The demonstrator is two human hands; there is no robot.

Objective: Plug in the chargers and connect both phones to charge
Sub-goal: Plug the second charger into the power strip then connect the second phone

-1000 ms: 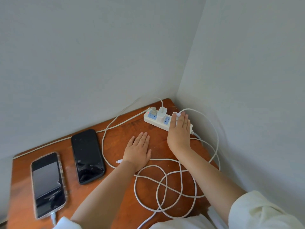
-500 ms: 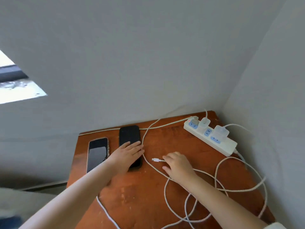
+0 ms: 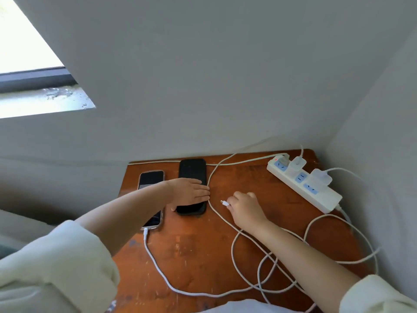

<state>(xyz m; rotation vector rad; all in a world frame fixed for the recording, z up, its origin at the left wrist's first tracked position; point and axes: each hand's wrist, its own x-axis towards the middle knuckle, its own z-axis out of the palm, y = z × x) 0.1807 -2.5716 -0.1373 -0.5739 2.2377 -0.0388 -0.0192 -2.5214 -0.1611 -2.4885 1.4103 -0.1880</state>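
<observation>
Two phones lie screen-up on the wooden table (image 3: 194, 251). The left phone (image 3: 150, 180), in a clear case, has a white cable (image 3: 155, 260) plugged into its near end. My left hand (image 3: 190, 192) rests flat on the black phone (image 3: 192, 170), fingers spread. My right hand (image 3: 244, 206) pinches the free cable connector (image 3: 224, 202) just right of the black phone. Two white chargers (image 3: 297, 164) (image 3: 320, 177) sit plugged into the white power strip (image 3: 303, 184) at the back right.
Loose loops of white cable (image 3: 266, 267) cover the table's right half, under my right forearm. Grey walls close the back and right sides. A window (image 3: 29, 64) shows at the upper left. The table's left edge drops off beside the left phone.
My right hand left the power strip, came to the loose connector and took it. My left hand slid left onto the black phone. The view swung left.
</observation>
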